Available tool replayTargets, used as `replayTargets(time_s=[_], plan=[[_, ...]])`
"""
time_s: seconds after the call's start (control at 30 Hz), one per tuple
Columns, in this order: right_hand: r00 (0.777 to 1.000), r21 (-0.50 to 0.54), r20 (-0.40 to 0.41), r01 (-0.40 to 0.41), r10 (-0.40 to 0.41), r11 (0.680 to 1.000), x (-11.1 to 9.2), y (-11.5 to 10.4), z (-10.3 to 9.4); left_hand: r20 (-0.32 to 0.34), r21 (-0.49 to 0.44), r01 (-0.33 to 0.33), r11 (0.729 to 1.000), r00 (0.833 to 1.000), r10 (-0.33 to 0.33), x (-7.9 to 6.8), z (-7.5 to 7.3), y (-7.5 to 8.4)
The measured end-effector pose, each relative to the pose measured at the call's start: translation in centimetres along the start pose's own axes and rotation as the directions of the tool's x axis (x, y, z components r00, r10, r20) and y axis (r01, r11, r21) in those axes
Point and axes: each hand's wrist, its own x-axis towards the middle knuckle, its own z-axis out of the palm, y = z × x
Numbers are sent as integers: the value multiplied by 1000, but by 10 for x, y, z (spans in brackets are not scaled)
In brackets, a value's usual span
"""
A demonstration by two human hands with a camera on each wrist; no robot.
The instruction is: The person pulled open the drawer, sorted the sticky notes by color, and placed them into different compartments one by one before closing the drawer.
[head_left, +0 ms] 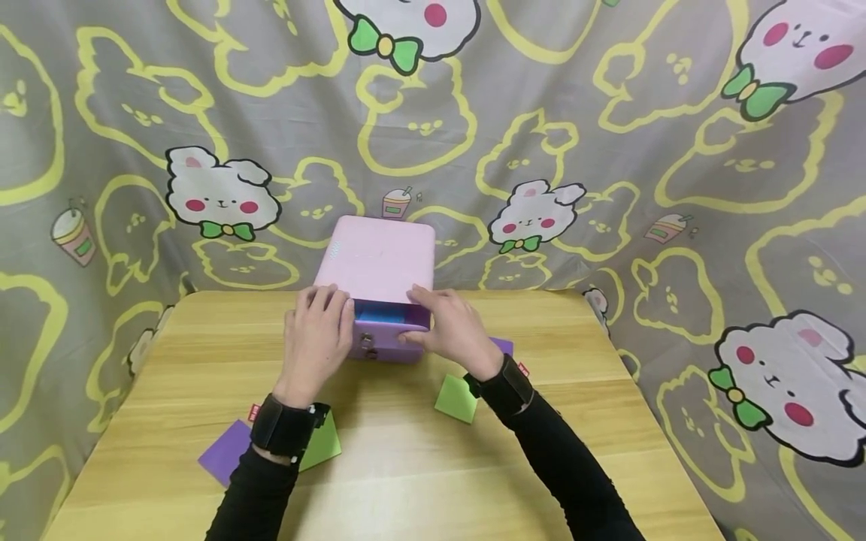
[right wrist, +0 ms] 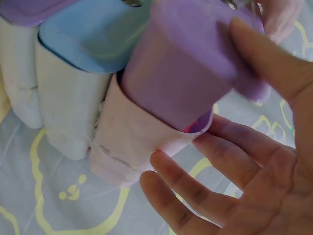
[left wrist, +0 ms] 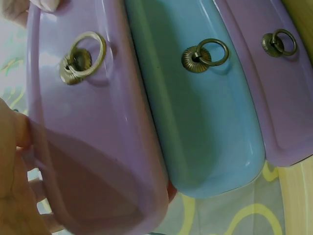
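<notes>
1. Here, head view: box [head_left: 375, 255] on table [head_left: 392, 481], purple top drawer [head_left: 391, 335] ajar, something blue [head_left: 381, 312] inside; left hand [head_left: 316, 342] on box, fingers loosely bent.
2. Left wrist: closed blue drawer [left wrist: 200, 107], purple bottom drawer [left wrist: 279, 93].
3. Right wrist: right hand [right wrist: 274, 176], thumb on top drawer, fingers spread.

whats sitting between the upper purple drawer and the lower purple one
The blue drawer lies between the upper purple drawer and the lower purple drawer; the left wrist view shows this.

Top drawer [head_left: 387, 332] juts partway from box [head_left: 382, 255]; gap above its front rim leads inside. Left hand [head_left: 316, 330] and right hand [head_left: 456, 329] flank gap, blocking both ends. Curtain [head_left: 419, 150] bars way behind box. Between forearms [head_left: 564, 458], approach over table [head_left: 392, 466] lies free.
</notes>
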Motion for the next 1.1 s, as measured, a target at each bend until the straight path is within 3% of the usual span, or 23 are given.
replayTargets(time_s=[0.57, 0.77, 0.93, 1.1], plan=[[972, -113, -188, 119, -138, 987, 8, 5, 11, 47, -59, 0, 998, 999, 2, -1, 3, -4], [984, -131, -111, 128, -142, 983, 13, 11, 13, 90, -90, -19, 996, 996, 27, 2, -1, -8], [997, -35, 24, 73, -72, 997, 20, 18, 13, 117, -102, -83, 991, 989, 95, 6, -2, -15], [995, 72, 96, 21, -28, 997, 26, 24, 14, 138, -121, -78, 990, 986, 94, 9, 1, -21]])
